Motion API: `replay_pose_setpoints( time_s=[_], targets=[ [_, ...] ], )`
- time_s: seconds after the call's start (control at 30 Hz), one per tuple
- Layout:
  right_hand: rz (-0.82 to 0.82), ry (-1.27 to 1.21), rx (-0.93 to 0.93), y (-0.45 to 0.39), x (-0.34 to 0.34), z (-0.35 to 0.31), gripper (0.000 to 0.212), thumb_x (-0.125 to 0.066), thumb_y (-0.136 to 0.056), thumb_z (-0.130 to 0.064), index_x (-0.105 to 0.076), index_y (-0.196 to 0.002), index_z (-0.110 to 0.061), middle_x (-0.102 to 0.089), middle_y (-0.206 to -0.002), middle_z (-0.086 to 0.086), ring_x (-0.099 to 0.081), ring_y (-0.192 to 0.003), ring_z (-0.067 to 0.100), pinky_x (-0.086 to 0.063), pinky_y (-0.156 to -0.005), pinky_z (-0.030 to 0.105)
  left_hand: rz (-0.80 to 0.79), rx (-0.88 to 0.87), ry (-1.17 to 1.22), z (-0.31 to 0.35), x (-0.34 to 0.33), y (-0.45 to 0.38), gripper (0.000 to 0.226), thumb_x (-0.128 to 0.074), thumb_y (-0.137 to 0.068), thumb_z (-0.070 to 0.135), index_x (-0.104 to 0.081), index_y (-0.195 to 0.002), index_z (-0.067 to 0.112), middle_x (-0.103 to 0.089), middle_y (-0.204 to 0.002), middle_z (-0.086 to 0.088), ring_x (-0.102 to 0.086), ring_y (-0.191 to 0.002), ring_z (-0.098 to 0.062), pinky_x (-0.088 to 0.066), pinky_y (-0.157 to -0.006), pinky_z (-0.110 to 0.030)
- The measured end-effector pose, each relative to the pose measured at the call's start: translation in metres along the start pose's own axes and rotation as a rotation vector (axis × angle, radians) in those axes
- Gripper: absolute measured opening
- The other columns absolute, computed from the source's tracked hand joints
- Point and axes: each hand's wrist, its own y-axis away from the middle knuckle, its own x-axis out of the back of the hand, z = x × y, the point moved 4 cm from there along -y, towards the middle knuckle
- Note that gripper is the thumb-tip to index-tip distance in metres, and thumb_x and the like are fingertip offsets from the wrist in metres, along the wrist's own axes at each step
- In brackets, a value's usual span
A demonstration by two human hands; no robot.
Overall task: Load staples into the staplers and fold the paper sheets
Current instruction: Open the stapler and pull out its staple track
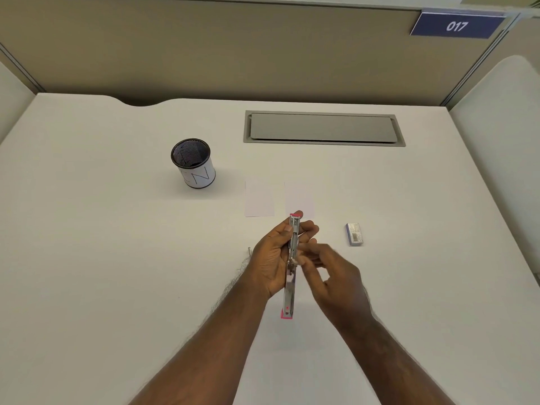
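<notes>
A pink stapler [290, 290] is swung fully open above the desk, its metal staple channel showing. My left hand [273, 258] grips its far half, fingers curled round it. My right hand [330, 273] is blurred and has its fingertips at the stapler's hinge; whether they pinch staples I cannot tell. Two small white paper sheets [259, 198] [299, 197] lie flat side by side just beyond the stapler. A small staple box [354, 234] lies to the right. A short strip of staples [249, 251] lies on the desk left of my left hand.
A black mesh pen cup [194, 163] with a white label stands at the back left. A grey cable hatch [323, 128] is set into the white desk [117, 244] at the back. Partition walls close off the desk behind and at the right.
</notes>
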Motion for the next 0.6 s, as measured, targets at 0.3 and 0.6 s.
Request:
replay_pose_setpoints(
  time_s=[0.3, 0.6],
  targets=[
    [0.011, 0.197, -0.051, -0.031, 0.006, 0.004, 0.03, -0.052, -0.097, -0.028, -0.061, -0.124, -0.035, -0.061, -0.099, -0.008, -0.061, -0.079, 0.009, -0.056, -0.065, 0.03, -0.073, -0.027, -0.059, 0.002, -0.01, 0.001, 0.037, -0.033, -0.104, 0.014, -0.065, -0.125, 0.017, -0.065, -0.13, -0.011, -0.065, -0.115, -0.022, -0.057, -0.078, -0.028],
    [-0.019, 0.601, 0.204, -0.028, 0.007, -0.018, 0.025, -0.071, -0.086, -0.021, -0.072, -0.111, -0.022, -0.068, -0.09, 0.001, -0.063, -0.059, 0.022, -0.048, -0.044, 0.026, -0.058, -0.025, -0.009, 0.003, -0.006, 0.0, 0.036, -0.033, -0.104, 0.014, -0.056, -0.132, 0.011, -0.064, -0.13, -0.013, -0.066, -0.113, -0.027, -0.058, -0.085, -0.034]
  ],
)
